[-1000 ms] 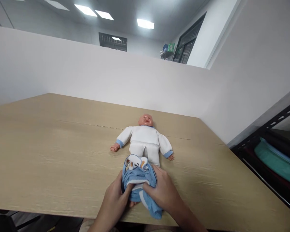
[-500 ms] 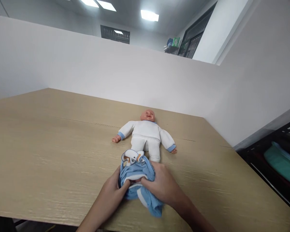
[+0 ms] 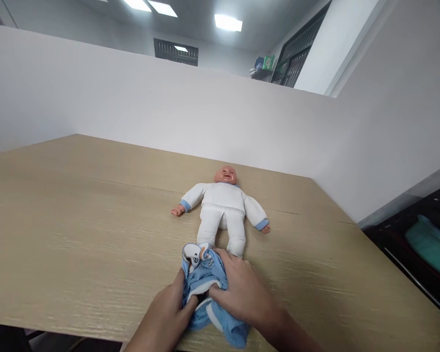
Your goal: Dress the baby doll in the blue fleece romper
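A bunched blue terry garment (image 3: pixel 201 278) with white trim and a white animal-face patch is between my hands, close to the table's front edge. My left hand (image 3: pixel 168 305) grips its left side, thumb at the white-edged opening. On the other side, my right hand (image 3: pixel 242 288) is closed on the cloth, its thumb hooked at the same opening. Just beyond lies a baby doll (image 3: pixel 223 210) on its back, in white with blue cuffs, arms spread and head toward the wall. The garment and my right hand hide the ends of its legs.
The wooden table (image 3: pixel 95 220) extends to a white partition (image 3: pixel 150 107) behind the doll. At the right stands a black rack (image 3: pixel 392 239) holding green cloth (image 3: pixel 430 247). A wall rises on the right side.
My hands and the blue garment have moved slightly toward me, uncovering more of the doll's legs. The animal patch has folded over more. The doll stays in place.
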Demonstrator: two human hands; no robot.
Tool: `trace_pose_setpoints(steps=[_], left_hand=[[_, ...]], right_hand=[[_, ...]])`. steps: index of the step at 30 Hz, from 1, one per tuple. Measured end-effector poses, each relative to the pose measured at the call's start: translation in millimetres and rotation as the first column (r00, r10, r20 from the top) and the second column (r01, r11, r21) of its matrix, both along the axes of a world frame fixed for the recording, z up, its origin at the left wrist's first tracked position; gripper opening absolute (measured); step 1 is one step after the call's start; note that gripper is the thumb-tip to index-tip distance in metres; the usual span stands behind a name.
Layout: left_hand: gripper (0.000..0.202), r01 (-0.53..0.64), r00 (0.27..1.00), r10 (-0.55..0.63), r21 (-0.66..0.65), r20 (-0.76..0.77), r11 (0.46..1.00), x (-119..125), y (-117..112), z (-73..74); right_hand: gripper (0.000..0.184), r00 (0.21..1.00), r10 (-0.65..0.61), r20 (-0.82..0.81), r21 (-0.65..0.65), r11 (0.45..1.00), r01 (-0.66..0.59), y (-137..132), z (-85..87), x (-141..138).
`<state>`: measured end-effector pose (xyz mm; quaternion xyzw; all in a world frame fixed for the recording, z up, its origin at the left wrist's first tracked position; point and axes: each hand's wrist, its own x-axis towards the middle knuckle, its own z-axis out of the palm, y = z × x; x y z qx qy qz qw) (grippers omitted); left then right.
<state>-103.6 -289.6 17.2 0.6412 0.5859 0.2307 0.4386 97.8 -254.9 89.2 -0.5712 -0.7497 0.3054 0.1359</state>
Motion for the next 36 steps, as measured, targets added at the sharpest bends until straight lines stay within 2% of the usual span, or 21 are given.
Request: trace_pose_setpoints(steps=[5, 10, 13, 17, 20, 21, 23, 25, 26, 28, 31, 33, 36], left_hand=[[0.043, -0.046, 0.997, 0.038, 0.135, 0.067, 0.990, 0, 0, -16.2], [0.057, -0.158, 0.953, 0.099, 0.191, 0.288, 0.969, -1, 0, -16.7], [0.056, -0.190, 0.922, 0.104, 0.203, 0.372, 0.961, -3, 6, -15.3], [0.051, -0.222, 0.919, 0.113, 0.258, 0.378, 0.940, -6, 26, -18.9], [0.048, -0.233, 0.906, 0.095, 0.299, 0.412, 0.925, -9, 46, -18.4], [0.048, -0.217, 0.902, 0.071, 0.303, 0.427, 0.928, -11, 52, -16.3], [0.050, -0.161, 0.895, 0.017, 0.289, 0.445, 0.944, -15, 62, -9.2], [0.054, -0.094, 0.895, -0.028, 0.250, 0.445, 0.964, -21, 67, -0.6], [0.057, -0.064, 0.897, -0.043, 0.226, 0.440, 0.972, -24, 68, 3.4], [0.060, -0.014, 0.901, -0.068, 0.186, 0.429, 0.982, -30, 69, 9.4], [0.059, 0.036, 0.912, -0.095, 0.152, 0.400, 0.988, -37, 68, 12.7], [0.062, 0.099, 0.892, -0.139, 0.115, 0.430, 0.988, -41, 68, 12.7], [0.068, 0.239, 0.829, -0.232, 0.053, 0.509, 0.970, -47, 70, 14.5]], right_hand=[[0.024, 0.998, -0.021, -0.054, -0.001, 1.000, 0.020, 2, -9.0, 3], [0.025, 0.981, -0.034, -0.192, 0.035, 0.999, 0.042, 8, -14.0, 13], [0.024, 0.964, -0.028, -0.265, 0.044, 0.998, 0.042, 16, -15.4, 15], [0.024, 0.917, 0.044, -0.396, 0.096, 0.995, -0.006, 31, -16.8, 13], [0.025, 0.892, 0.138, -0.431, 0.111, 0.989, -0.099, 42, -14.3, 19], [0.031, 0.882, 0.173, -0.439, 0.093, 0.985, -0.147, 45, -12.6, 23], [0.055, 0.859, 0.211, -0.466, 0.034, 0.975, -0.220, 50, -9.1, 34], [0.073, 0.847, 0.201, -0.493, -0.017, 0.970, -0.241, 53, -7.9, 46], [0.073, 0.846, 0.188, -0.500, -0.029, 0.972, -0.233, 54, -8.8, 51], [0.060, 0.844, 0.162, -0.511, -0.034, 0.977, -0.208, 55, -14.1, 60], [0.051, 0.816, 0.098, -0.570, -0.064, 0.985, -0.163, 57, -29.2, 67], [0.053, 0.773, 0.032, -0.634, -0.106, 0.986, -0.128, 59, -41.7, 69], [0.056, 0.662, -0.088, -0.744, -0.190, 0.978, -0.083, 64, -58.7, 71]])
